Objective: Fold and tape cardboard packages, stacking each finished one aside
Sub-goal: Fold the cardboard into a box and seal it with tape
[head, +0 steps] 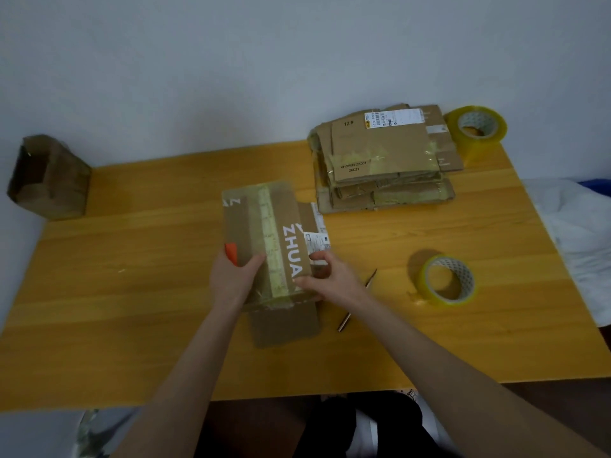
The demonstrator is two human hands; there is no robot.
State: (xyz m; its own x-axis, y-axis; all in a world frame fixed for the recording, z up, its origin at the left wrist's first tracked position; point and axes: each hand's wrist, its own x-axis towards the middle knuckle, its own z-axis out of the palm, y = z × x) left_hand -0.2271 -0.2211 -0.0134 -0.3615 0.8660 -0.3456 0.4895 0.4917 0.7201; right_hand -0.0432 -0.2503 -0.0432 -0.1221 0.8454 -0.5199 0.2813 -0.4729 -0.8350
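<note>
A flattened brown cardboard package (264,226) with white lettering and a strip of old tape lies in the middle of the wooden table (132,292). My left hand (233,276) holds its near left edge, thumb on top. My right hand (325,276) pinches the package's right edge near a white label. A loose flap sticks out toward me under the hands. A stack of finished flat packages (380,157) sits at the back right. One roll of clear tape (444,280) lies to the right of my hands.
A second, larger tape roll (476,130) stands at the table's back right corner. A thin metal tool (357,300) lies just right of the package. An open cardboard box (46,176) stands at the left edge. White cloth (575,233) lies off the right side.
</note>
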